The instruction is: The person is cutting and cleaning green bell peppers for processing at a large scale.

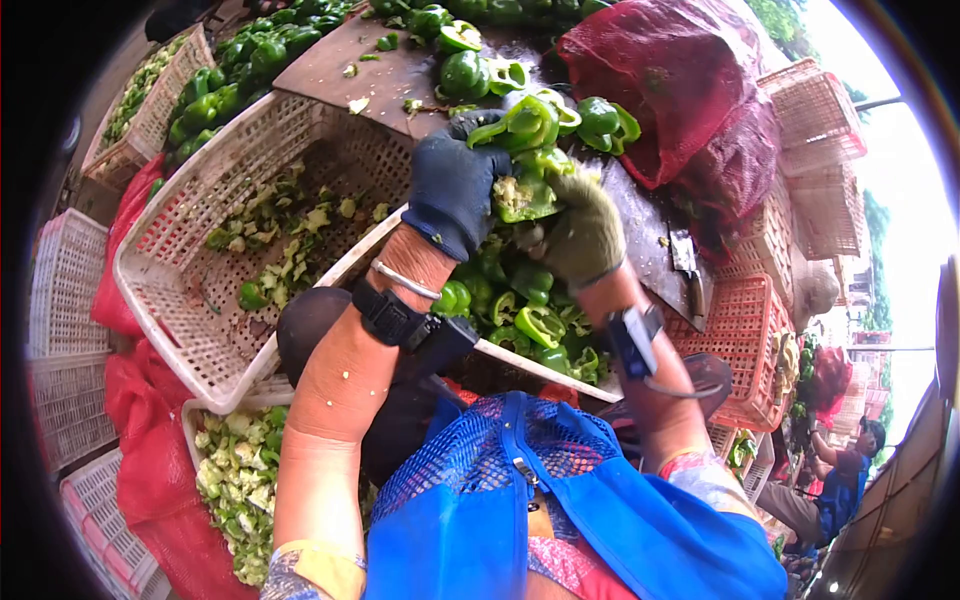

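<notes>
Split green bell pepper (525, 198), upper centre of frame: presumably light, crisp, slippery at cut edges; best held by outer walls. Grasped in curled fingers of left hand (452, 185) and right hand (590, 232). Around: scrap-strewn board (330, 72), top centre; white plastic crate (170, 270), left; red mesh sack (655, 85), upper right.

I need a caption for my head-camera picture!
Left hand and right hand, both gloved, hold cut green pepper above more peppers.

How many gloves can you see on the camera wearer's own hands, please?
2: a navy glove on the left hand and a grey-green glove on the right hand; green pepper partly hides both.
</notes>
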Demonstrator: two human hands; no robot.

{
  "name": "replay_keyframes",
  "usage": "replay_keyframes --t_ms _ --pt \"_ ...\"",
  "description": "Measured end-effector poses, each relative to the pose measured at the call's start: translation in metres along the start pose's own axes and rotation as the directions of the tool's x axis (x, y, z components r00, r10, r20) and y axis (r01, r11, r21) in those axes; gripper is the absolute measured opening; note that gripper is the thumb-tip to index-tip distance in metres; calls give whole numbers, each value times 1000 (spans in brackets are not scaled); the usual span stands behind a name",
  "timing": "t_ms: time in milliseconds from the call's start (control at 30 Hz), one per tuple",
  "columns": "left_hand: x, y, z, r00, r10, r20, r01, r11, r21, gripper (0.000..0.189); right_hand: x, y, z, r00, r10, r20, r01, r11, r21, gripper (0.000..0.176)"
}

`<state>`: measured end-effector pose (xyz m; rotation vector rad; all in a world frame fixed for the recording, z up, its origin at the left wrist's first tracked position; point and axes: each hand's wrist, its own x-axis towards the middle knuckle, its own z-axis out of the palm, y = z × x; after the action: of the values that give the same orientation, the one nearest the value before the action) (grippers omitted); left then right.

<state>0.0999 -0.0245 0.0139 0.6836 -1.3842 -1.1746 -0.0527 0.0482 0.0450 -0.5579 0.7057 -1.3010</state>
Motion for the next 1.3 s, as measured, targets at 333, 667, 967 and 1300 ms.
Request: replay_keyframes --t_ms 333,667,967,1300 --pt "8 21 3 956 -293 -22 272 913 -305 33 -42 8 -108 901 91 -424 -366 685 -630 42" --pt "-14 0 31 949 -233 210 184 956 230 21 -39 -26 0 960 -267 -85 36 417 -908 50" --pt "-11 13 31 948 -160 273 112 977 183 16 -14 19 -60 998 -52 31 50 997 63 20" --pt "34 48 -103 959 -2 -285 262 398 879 34 -67 -67 -102 958 28 -287 -220 -572 -791 58"
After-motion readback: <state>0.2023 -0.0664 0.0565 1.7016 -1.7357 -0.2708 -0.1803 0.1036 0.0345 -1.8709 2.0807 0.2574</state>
